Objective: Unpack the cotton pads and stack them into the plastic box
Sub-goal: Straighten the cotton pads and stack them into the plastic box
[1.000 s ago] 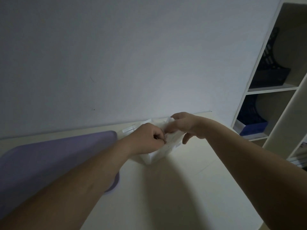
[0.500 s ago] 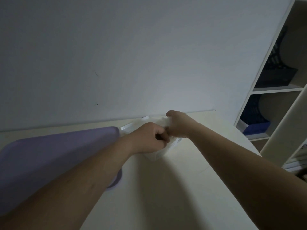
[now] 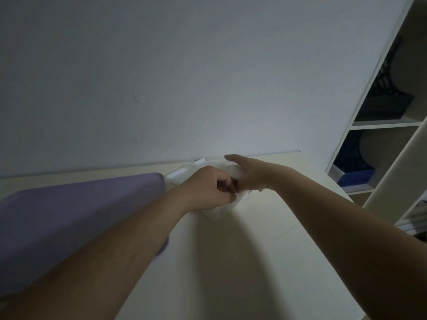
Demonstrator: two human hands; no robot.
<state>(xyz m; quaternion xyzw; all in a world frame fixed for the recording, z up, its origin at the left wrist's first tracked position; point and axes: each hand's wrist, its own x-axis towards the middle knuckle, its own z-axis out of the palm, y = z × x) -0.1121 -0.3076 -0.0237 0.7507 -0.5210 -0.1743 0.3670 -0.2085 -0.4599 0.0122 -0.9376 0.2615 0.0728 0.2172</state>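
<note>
Cotton pads (image 3: 231, 168) show only as a soft white wad in a crinkled, pale translucent packet (image 3: 219, 210), which sits at the far edge of the cream worktop (image 3: 242, 262) near the wall, just right of a purple lid-like slab (image 3: 80, 215). Left hand (image 3: 208, 190) is curled into a tight pinch on the packet's near edge, while the right hand (image 3: 250, 174) lies over the white wad with thumb stretched out and fingers wrapped behind, hidden. No plastic box can be told apart in the dim light.
</note>
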